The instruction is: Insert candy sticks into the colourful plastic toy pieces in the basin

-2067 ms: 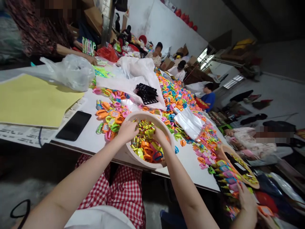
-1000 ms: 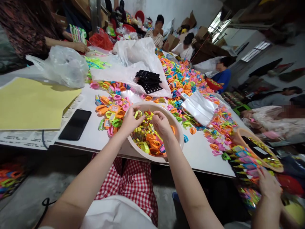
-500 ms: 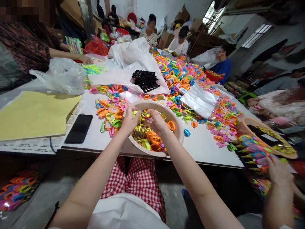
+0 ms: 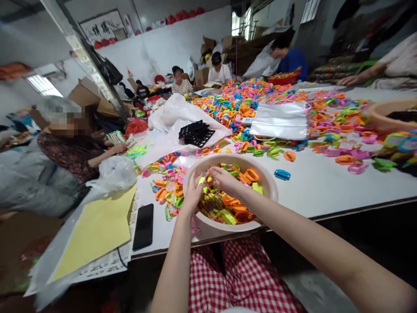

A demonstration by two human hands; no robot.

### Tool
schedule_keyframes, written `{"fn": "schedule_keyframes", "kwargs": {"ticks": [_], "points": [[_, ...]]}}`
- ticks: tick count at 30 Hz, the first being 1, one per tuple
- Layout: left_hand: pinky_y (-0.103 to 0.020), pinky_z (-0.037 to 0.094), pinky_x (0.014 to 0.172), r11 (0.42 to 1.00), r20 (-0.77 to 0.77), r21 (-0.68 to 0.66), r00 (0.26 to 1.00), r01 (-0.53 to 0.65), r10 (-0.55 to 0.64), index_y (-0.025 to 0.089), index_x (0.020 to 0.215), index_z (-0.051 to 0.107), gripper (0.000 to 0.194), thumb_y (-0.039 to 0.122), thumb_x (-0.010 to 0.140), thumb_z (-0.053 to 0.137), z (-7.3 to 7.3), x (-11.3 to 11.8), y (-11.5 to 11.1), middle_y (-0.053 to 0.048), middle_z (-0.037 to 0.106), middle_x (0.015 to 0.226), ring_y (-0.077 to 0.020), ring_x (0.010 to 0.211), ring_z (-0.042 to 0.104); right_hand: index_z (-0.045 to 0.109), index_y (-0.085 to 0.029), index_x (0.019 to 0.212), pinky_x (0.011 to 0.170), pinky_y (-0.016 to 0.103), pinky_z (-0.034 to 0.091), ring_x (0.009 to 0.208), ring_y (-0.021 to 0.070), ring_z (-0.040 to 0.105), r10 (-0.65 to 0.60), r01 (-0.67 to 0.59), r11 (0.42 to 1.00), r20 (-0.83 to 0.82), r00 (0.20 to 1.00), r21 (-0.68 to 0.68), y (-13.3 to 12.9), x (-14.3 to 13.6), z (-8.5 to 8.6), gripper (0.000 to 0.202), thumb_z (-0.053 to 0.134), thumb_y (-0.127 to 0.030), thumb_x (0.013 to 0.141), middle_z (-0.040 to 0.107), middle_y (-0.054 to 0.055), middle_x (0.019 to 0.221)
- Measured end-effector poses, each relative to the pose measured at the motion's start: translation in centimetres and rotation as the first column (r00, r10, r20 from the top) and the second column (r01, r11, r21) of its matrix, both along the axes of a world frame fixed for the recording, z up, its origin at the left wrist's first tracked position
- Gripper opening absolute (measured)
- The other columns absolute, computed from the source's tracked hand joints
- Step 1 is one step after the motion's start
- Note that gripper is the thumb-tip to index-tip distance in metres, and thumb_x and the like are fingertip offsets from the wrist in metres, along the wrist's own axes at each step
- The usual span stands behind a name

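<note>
A pale pink basin (image 4: pixel 272 187) stands at the table's front edge, holding orange and yellow-green plastic pieces (image 4: pixel 239 211) and small wrapped yellow and red items (image 4: pixel 210 202). Over its left side, my left hand (image 4: pixel 194 189) has its fingers closed around a small yellow-green piece (image 4: pixel 202 179). My right hand (image 4: pixel 224 180) is beside it, over the middle of the basin, fingers pinched near a small yellow and red item that is too small to make out clearly.
Left of the basin lie a black phone (image 4: pixel 143 226) and a yellow sheet (image 4: pixel 97 232). Behind are black grid pieces (image 4: pixel 196 133) on white plastic, a silvery white bag (image 4: pixel 280 121) and heaped colourful pieces (image 4: pixel 234 102). Several people sit around; one (image 4: pixel 71 152) is at the left.
The view has swung to the right-tilted side, so the basin and phone appear lower and further right. My hands stay over the basin, still close together.
</note>
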State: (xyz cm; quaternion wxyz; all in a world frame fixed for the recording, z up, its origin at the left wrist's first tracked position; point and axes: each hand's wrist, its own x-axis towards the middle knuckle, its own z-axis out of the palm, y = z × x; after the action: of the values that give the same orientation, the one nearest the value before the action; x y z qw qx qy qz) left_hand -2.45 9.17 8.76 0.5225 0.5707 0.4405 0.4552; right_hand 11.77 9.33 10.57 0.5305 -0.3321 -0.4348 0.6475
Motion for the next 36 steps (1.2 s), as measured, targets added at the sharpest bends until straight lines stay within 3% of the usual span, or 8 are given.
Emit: {"fn": "schedule_keyframes", "kwargs": {"ticks": [2,4,9,14,20,27,36], "points": [[-0.041,0.042,0.101,0.991,-0.021,-0.124,0.999,0.043,-0.046,0.025,0.131,0.043,0.055,0.026,0.078,0.058,0.2,-0.1,0.1,-0.009,0.045,0.141,-0.0267,0.129,0.044,0.054,-0.019,0.072,0.055,0.024,0.040,0.059,0.0099,0.048,-0.013,0.008,0.999,0.122,0.992,0.040,-0.2,0.3,0.3,0.037,0.073,-0.050,0.065,0.052,-0.002,0.070],[-0.041,0.042,0.101,0.981,0.034,-0.164,0.995,0.102,-0.097,0.025,0.128,0.049,0.053,0.028,0.076,0.061,0.3,-0.2,0.2,-0.008,0.050,0.137,-0.0265,0.126,0.048,0.052,-0.019,0.070,0.053,0.025,0.038,0.059,0.0104,0.048,-0.027,0.010,0.996,0.196,0.980,0.083,-0.4,0.5,0.7,0.035,0.071,-0.048,0.068,0.051,-0.002,0.068],[-0.039,0.040,0.104,0.985,0.144,-0.108,0.983,0.133,-0.117,0.019,0.122,0.053,0.059,0.029,0.067,0.072,0.0,-0.2,0.3,-0.011,0.056,0.130,-0.0248,0.121,0.052,0.054,-0.018,0.069,0.055,0.025,0.035,0.061,0.0108,0.045,-0.056,0.010,0.983,0.250,0.967,0.181,-0.6,0.7,1.1,0.033,0.067,-0.048,0.071,0.053,-0.001,0.069],[-0.038,0.043,0.100,0.997,0.024,-0.018,0.997,0.073,-0.072,0.019,0.111,0.056,0.047,0.024,0.066,0.071,-0.3,-0.1,0.2,-0.010,0.059,0.123,-0.0239,0.117,0.054,0.055,-0.018,0.069,0.056,0.025,0.034,0.062,0.0115,0.045,-0.156,0.104,0.966,0.215,0.964,0.237,0.0,0.9,0.3,0.038,0.066,-0.055,0.069,0.052,-0.001,0.068],[-0.034,0.041,0.099,0.989,-0.216,0.132,0.975,0.074,-0.044,0.021,0.105,0.057,0.032,0.022,0.073,0.062,-0.1,-0.3,-0.3,-0.005,0.059,0.119,-0.0208,0.116,0.053,0.048,-0.020,0.067,0.045,0.023,0.024,0.047,0.0078,0.033,-0.067,0.055,0.993,0.117,0.991,0.103,0.6,0.8,-0.5,0.044,0.066,-0.060,0.066,0.040,-0.006,0.054],[-0.033,0.035,0.104,0.967,-0.323,0.249,0.946,0.048,0.037,0.020,0.114,0.047,0.042,0.018,0.074,0.061,0.3,-0.3,-0.3,-0.007,0.054,0.123,-0.0194,0.121,0.048,0.053,-0.020,0.078,0.050,0.023,0.033,0.054,0.0087,0.043,-0.028,0.027,0.999,0.057,0.998,0.022,1.1,0.4,-1.5,0.038,0.077,-0.043,0.059,0.051,-0.004,0.064],[-0.034,0.044,0.090,0.990,-0.273,0.116,0.961,0.079,-0.045,0.019,0.106,0.047,0.033,0.023,0.076,0.060,-0.4,-0.1,-0.3,-0.006,0.060,0.105,-0.0191,0.101,0.058,0.051,-0.019,0.073,0.052,0.024,0.034,0.056,0.0086,0.044,-0.003,0.003,1.000,0.035,0.999,-0.014,1.0,0.2,-1.6,0.040,0.076,-0.047,0.060,0.050,-0.004,0.063]]}}
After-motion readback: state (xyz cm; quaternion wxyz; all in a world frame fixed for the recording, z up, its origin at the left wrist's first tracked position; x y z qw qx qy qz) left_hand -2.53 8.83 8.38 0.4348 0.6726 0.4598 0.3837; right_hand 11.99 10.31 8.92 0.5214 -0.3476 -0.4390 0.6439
